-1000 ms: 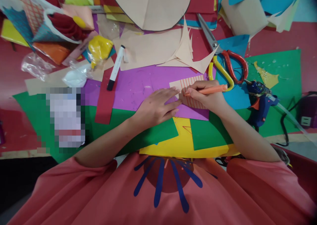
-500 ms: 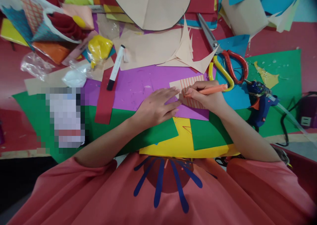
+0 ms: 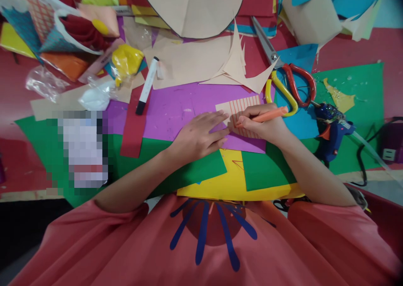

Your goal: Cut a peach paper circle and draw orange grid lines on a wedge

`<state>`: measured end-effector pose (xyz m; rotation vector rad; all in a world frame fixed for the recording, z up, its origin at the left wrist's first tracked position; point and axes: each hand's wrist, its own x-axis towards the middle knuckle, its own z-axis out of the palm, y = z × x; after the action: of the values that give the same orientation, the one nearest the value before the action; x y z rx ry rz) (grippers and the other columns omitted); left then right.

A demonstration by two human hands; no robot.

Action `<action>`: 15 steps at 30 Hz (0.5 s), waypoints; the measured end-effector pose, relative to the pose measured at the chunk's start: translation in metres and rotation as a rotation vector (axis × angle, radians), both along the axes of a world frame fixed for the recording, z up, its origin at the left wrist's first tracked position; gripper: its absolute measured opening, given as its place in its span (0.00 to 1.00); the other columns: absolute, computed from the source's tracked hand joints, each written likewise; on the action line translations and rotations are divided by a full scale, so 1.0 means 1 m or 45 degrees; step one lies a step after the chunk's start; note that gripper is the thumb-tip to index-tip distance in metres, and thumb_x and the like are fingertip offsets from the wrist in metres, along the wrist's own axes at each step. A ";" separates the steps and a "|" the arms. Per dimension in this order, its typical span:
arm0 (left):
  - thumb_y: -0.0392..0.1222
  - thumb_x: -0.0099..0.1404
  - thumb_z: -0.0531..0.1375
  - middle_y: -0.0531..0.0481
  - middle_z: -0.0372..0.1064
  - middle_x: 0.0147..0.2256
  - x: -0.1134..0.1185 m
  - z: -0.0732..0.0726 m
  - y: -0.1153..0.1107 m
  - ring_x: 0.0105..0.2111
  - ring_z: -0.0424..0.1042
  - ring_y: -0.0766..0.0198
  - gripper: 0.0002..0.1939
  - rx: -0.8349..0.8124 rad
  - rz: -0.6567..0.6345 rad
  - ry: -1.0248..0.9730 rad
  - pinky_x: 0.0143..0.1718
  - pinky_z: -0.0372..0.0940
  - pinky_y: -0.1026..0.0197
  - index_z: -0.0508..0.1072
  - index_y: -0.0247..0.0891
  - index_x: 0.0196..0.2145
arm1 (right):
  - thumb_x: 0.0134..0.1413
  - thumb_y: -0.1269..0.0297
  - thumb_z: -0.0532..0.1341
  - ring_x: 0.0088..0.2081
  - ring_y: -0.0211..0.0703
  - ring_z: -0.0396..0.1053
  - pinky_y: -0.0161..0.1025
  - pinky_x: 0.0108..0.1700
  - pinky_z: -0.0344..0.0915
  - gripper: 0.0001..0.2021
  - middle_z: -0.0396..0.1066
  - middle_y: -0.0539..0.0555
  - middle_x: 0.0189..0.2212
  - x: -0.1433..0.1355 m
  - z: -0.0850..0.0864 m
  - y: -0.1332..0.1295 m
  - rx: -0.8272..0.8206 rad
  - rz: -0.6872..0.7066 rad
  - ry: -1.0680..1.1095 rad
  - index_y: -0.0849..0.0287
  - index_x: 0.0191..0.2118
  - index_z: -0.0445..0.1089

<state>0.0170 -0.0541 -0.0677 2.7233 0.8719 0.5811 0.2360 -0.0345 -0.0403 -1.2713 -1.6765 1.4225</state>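
A small beige paper piece (image 3: pixel 223 106) with several orange stripes lies on the purple sheet (image 3: pixel 170 105). My right hand (image 3: pixel 266 122) is closed round an orange marker (image 3: pixel 270 114), its tip down on the striped part. Flat beside it, my left hand (image 3: pixel 201 135) rests with fingers spread, the fingertips on the left edge of the beige piece. Just beyond my right hand lie large scissors (image 3: pixel 273 59) with one red and one yellow handle loop. A white marker with black ends (image 3: pixel 147 86) rests across a red strip (image 3: pixel 134 128).
At the right, a blue glue gun (image 3: pixel 333 137) sits on a green sheet (image 3: pixel 365 93). Beige offcuts (image 3: pixel 236 68) and a large cut beige shape (image 3: pixel 195 9) lie at the back. Bagged yellow clay (image 3: pixel 126 59) and a blurred-out object (image 3: pixel 83 147) are at the left.
The marker tip and my right fingers have shifted slightly to the right and down on the striped paper. My left hand stays in place.
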 end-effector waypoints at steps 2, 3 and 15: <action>0.43 0.73 0.50 0.39 0.68 0.56 0.000 0.001 0.000 0.58 0.67 0.52 0.15 0.007 -0.005 -0.017 0.54 0.67 0.47 0.72 0.39 0.50 | 0.54 0.62 0.62 0.18 0.32 0.56 0.34 0.21 0.55 0.17 0.60 0.46 0.13 0.000 0.001 0.000 -0.048 0.056 0.043 0.59 0.17 0.61; 0.42 0.73 0.51 0.38 0.68 0.56 0.001 0.002 0.000 0.58 0.68 0.51 0.15 0.008 -0.007 -0.019 0.54 0.67 0.47 0.72 0.39 0.50 | 0.54 0.61 0.62 0.18 0.32 0.56 0.34 0.21 0.55 0.18 0.60 0.46 0.13 -0.001 0.001 0.000 -0.055 0.057 0.064 0.58 0.17 0.61; 0.42 0.72 0.52 0.38 0.67 0.57 0.000 0.001 0.000 0.59 0.66 0.50 0.14 -0.042 -0.013 -0.018 0.56 0.66 0.46 0.73 0.39 0.51 | 0.53 0.65 0.62 0.19 0.32 0.55 0.35 0.23 0.53 0.16 0.59 0.46 0.14 0.001 0.004 0.000 -0.049 0.108 0.015 0.59 0.17 0.60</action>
<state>0.0166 -0.0541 -0.0670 2.6892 0.8558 0.5783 0.2373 -0.0341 -0.0359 -1.2226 -1.7214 1.5157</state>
